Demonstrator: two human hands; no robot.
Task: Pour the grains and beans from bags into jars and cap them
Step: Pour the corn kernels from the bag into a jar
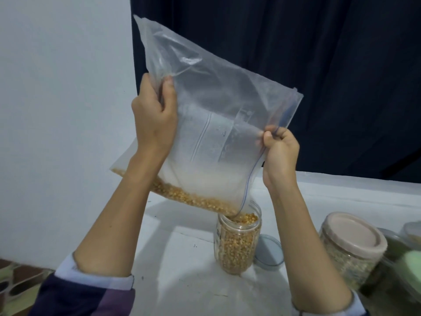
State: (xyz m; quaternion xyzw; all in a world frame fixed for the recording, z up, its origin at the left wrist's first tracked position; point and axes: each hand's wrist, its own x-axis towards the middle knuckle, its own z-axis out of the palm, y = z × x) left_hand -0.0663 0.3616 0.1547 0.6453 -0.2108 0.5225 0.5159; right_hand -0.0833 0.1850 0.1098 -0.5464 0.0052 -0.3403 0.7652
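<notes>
A large clear zip bag [211,115] is held tilted above the white table, with yellow corn kernels [189,198] gathered along its lower edge. My left hand [155,112] grips the bag's upper left side. My right hand [279,151] pinches the blue zip edge on the right. The bag's lower corner points into an open clear jar [237,242] that is nearly full of the same kernels. A grey lid [270,253] lies flat on the table just right of this jar.
At the right stands a capped jar with a beige lid [352,238], holding pale grains. A jar with a green lid [407,265] sits at the right edge. The white table [182,258] meets a white wall on the left and a dark curtain [319,53] behind.
</notes>
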